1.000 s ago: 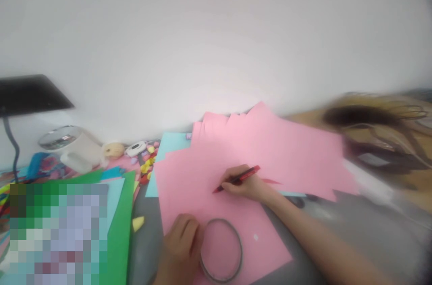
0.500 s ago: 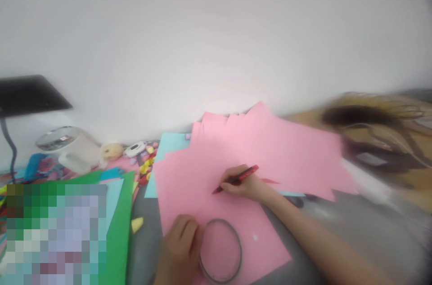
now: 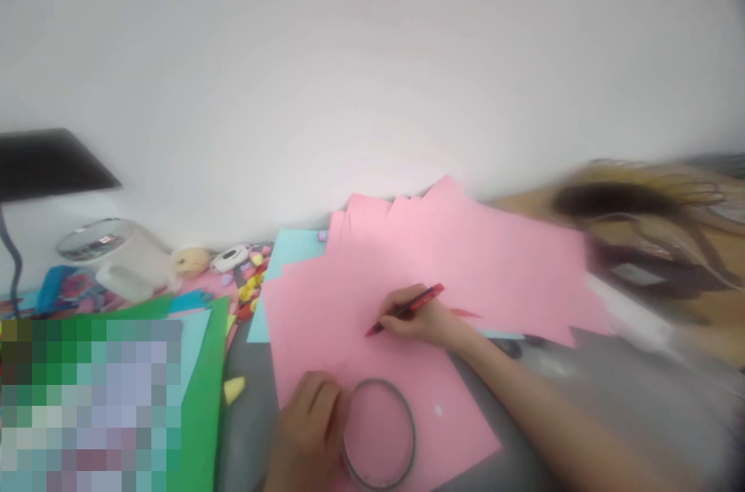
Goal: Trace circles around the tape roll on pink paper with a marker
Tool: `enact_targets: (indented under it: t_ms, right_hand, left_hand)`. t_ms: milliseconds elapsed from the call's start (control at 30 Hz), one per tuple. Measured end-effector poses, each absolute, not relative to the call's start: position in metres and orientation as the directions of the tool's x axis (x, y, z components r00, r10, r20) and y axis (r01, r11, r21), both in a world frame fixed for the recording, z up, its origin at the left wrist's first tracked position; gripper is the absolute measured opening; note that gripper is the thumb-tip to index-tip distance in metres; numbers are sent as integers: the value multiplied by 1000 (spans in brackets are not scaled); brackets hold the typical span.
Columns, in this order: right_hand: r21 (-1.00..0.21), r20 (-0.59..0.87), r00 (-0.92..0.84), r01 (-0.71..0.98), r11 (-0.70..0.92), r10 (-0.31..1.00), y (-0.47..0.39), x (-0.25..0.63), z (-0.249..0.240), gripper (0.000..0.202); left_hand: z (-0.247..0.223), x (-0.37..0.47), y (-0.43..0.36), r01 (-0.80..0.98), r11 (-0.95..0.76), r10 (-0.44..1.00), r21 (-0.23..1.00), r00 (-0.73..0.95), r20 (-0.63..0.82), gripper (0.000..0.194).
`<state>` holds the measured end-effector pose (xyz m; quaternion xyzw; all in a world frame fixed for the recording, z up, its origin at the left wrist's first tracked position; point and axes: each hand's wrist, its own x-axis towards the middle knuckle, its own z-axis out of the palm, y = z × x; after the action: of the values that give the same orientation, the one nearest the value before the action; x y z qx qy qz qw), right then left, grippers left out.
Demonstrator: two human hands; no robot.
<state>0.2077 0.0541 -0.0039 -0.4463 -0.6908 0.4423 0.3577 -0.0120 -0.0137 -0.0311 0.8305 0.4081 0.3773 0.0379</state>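
Pale, bare wall (image 3: 372,73) fills the upper half of the frame, and below it runs a grey table (image 3: 247,430) crowded with coloured paper. From where I stand, the person's right hand (image 3: 410,316), near the middle of the frame, has a red and black pen (image 3: 427,296) pinched in a writing grip, its tip slanting down to the lower left. That tip is at or just above a large pink sheet (image 3: 326,313); I can't tell whether it touches, nor can I make out any line beneath it.

At the lower middle, the left hand (image 3: 311,418) rests on the same sheet with its fingers curled. A thin grey ring (image 3: 414,422) lies flat right beside those fingers; whether they grip it or merely lean against it, I cannot tell. A small white scrap (image 3: 438,410) sits to the ring's right.

More pink sheets (image 3: 494,259) fan out toward the wall, a light blue one (image 3: 296,244) peeking from under them. Over at the lower left are a green sheet (image 3: 201,430) and a yellow scrap (image 3: 233,389).

I'd judge this a marking step; the next stroke would call for a steady pen and a sheet kept from sliding.
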Motion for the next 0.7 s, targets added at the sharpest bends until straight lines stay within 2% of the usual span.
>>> enact_targets:
  t_ms: [700]
  right_hand:
    - [-948, 74, -359, 265, 177, 931, 54, 209, -4, 11]
  left_hand:
    - [-32, -13, -15, 646, -667, 706, 371, 390, 591, 17]
